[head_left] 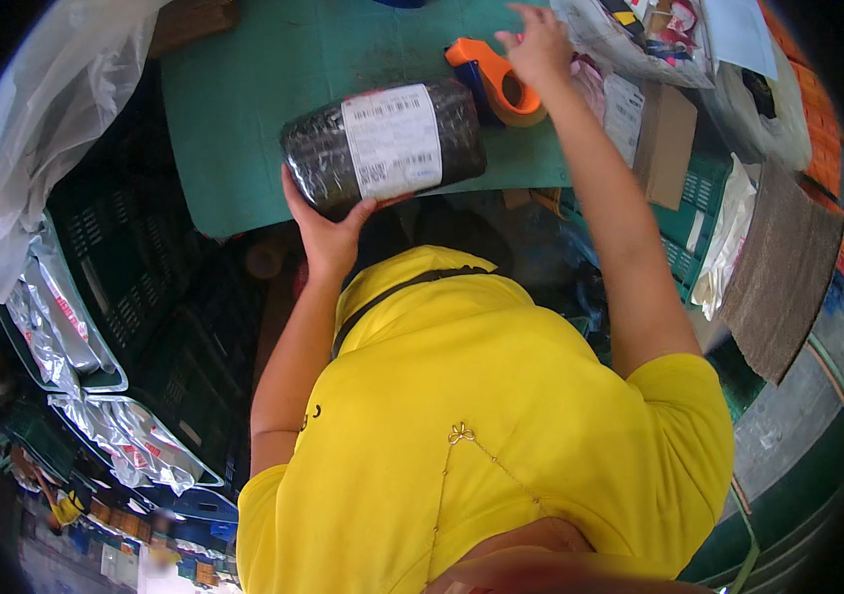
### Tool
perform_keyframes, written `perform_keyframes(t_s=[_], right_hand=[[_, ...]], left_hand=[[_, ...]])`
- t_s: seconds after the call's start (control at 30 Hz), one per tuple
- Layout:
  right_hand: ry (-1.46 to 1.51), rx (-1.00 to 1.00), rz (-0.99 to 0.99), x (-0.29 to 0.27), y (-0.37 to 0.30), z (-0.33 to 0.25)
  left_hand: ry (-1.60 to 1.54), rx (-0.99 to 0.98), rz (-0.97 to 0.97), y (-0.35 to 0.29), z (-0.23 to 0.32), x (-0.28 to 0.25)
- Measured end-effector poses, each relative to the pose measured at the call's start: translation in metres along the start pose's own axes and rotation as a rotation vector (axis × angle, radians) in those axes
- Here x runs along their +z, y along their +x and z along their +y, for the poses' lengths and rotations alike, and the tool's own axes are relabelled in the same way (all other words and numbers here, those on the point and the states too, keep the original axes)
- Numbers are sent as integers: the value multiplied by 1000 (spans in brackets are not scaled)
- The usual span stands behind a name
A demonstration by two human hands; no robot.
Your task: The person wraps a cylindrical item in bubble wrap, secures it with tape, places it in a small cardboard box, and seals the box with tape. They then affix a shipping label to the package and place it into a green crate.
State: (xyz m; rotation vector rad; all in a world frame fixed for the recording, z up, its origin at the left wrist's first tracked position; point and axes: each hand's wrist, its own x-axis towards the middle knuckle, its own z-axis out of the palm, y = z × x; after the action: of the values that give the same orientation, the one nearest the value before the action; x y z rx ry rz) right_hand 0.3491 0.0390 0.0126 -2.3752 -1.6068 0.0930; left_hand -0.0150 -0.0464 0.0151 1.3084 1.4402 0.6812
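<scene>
A black plastic-wrapped parcel (328,134) with a shiny surface lies at the near edge of the green tabletop (234,69). On its upper face is a white printed label (394,139). My left hand (331,233) grips the parcel's near-left corner, thumb along the near side and fingers partly hidden beneath it. Just right of the parcel stands an orange and dark blue tape dispenser (489,71) with a roll of tape. My right hand (541,48) is beyond the dispenser, its fingers apart and nothing visible in them.
At the far right sits a box of small items (654,40), beside a brown cardboard box (664,148). Dark green crates (110,267) stand on the left, some holding silvery bags (60,307). Clear plastic sheeting (55,129) hangs at the upper left.
</scene>
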Motion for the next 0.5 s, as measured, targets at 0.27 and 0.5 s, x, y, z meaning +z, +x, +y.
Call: perform_keyframes(t_s=[0.27,0.5], right_hand=[[264,-447,-784,-3,-73,-124],[320,-495,-754,-7,-76,-116]], left_hand=[[-260,-25,-33,-37,-43,8],[-267,-36,-39,-45,-62,9]])
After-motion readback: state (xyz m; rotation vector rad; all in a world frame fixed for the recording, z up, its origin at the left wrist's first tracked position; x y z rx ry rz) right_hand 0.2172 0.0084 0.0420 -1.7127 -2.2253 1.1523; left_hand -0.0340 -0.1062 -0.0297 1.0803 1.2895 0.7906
